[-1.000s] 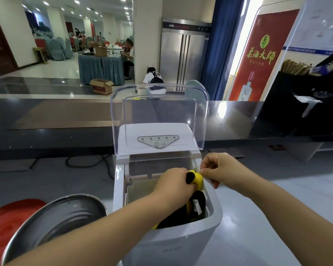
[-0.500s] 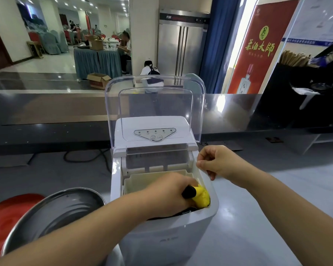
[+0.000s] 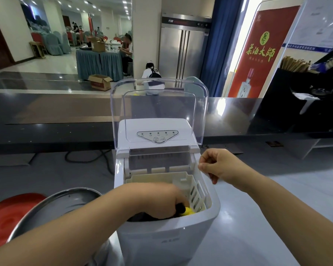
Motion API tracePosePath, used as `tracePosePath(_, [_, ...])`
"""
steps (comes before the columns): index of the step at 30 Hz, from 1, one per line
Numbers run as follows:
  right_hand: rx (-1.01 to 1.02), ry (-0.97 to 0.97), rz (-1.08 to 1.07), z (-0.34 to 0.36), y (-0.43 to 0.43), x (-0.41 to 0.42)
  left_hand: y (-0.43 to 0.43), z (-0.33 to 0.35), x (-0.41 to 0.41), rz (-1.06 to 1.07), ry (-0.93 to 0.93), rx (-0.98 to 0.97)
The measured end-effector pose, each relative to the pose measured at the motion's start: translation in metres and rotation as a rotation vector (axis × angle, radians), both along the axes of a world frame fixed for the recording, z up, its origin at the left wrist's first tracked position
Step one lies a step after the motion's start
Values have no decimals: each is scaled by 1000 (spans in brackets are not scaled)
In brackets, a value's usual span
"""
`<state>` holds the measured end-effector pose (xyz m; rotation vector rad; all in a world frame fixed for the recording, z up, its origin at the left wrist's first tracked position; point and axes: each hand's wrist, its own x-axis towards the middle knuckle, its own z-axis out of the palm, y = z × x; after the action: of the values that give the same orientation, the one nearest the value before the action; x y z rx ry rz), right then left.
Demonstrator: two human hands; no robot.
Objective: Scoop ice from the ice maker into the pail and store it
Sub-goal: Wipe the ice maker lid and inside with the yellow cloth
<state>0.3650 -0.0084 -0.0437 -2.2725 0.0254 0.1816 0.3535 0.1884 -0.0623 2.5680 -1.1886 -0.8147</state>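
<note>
A white ice maker (image 3: 167, 239) stands on the grey counter with its clear lid (image 3: 160, 110) raised upright. Inside it sits a cream slotted basket (image 3: 192, 191). My left hand (image 3: 158, 200) reaches down into the basket and grips a yellow and black object (image 3: 186, 210), most of which is hidden by the hand and the front wall. No ice shows. My right hand (image 3: 217, 165) hovers at the machine's right rim, fingers curled, holding nothing that I can make out. The steel pail (image 3: 52, 206) stands left of the machine, partly behind my left forearm.
A red round thing (image 3: 6, 219) lies at the far left beside the pail. A black cable (image 3: 88, 158) runs behind the machine. A dark raised bar counter (image 3: 65, 112) crosses behind. Grey countertop (image 3: 258, 217) extends to the right.
My left hand has pushed the yellow and black object lower into the basket. My right hand let go of it and drew back to the right rim.
</note>
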Motion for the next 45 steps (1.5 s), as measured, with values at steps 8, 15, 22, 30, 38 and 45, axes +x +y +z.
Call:
tracePosePath(8, [-7,-8,-7,-2,0,-1,14,23,10,9,-7,140])
tracePosePath(15, [-152,-166,-84,1,8,-9,52,55,32,502,256,-669])
tracePosePath(22, [211,-334,-8,8,67,-37,30,52,18,733,253,-1008])
tracePosePath(30, [-50,-464,-133,-7,65,-36,29,57,7,727,581,-1036])
tracePosePath(38, [-748,-708,-66,-5,80,-35,92,6,-8,56,-601,-77])
tracePosePath(45, [-908,-497,217,-25,121,-19,110,-2,-14,-48,-593,-149])
